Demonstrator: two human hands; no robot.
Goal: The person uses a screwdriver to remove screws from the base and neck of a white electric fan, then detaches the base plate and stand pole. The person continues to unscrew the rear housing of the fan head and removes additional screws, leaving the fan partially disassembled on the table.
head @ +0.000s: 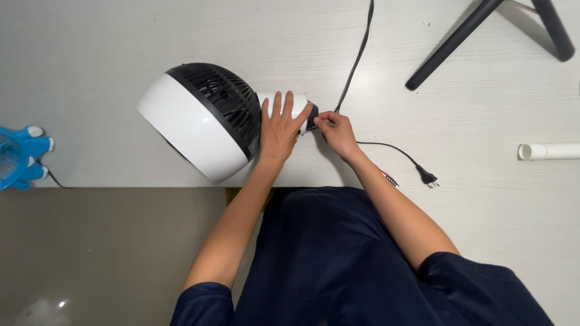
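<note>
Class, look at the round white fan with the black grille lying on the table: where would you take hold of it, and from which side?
Probably the narrow white neck behind the round white fan's black grille, from above: it lies sideways and is slim, where the left hand already rests.

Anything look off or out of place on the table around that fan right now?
Yes: the white and black fan lies tipped on its side rather than upright, left hand flat on its neck, right hand pinching the black end. Its plug lies loose, unplugged. No damage or spills show.
</note>
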